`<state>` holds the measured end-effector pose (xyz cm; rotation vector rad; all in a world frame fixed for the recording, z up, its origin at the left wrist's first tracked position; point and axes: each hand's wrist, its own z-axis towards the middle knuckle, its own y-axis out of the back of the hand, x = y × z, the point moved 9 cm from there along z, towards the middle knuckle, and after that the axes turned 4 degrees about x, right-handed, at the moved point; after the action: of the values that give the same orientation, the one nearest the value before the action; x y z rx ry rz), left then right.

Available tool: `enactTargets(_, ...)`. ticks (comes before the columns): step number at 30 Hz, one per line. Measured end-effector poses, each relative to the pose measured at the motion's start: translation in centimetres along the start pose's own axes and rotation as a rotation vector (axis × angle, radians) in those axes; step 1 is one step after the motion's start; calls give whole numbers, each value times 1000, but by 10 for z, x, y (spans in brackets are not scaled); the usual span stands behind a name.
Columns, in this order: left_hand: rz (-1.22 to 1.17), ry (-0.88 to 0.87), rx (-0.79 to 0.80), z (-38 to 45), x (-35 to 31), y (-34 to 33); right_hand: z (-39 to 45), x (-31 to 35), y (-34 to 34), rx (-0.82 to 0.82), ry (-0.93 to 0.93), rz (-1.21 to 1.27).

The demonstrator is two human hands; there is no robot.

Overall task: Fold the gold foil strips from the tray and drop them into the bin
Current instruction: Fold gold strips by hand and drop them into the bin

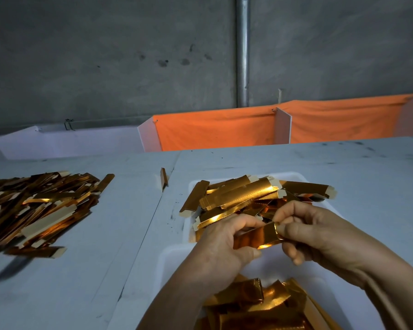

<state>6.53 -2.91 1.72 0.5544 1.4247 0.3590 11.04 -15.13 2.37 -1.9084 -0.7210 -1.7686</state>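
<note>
Both my hands hold one gold foil strip [258,236] over the near part of the white tray [293,175]. My left hand [221,244] grips its left end with curled fingers and thumb. My right hand [312,231] pinches its right end. Several more gold strips [243,196] lie heaped in the tray behind my hands. Below my wrists, the white bin [169,260] holds several folded gold pieces [255,303].
A large loose pile of gold strips [38,206] covers the table at the left. One strip [163,177] stands alone near the seam between the two white tabletops. Orange cloth dividers [217,132] and a grey wall with a pipe [242,51] stand behind the table.
</note>
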Motion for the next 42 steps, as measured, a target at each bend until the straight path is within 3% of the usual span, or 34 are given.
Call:
enactTargets(13, -53, 9, 10, -1, 0, 1, 0, 1, 0, -6, 6, 11)
enactTargets(22, 174, -36, -58, 0, -5, 5, 0, 12, -3, -59, 136, -226)
enactTargets(30, 10, -52, -16, -2, -2, 7, -3, 9, -3, 33, 80, 12)
enactTargets(36, 125, -77, -44, -2, -8, 4, 0, 10, 0, -3, 115, -152)
enactTargets(42, 96, -89, -55, -2, -8, 6, -1, 10, 0, 36, 147, -34)
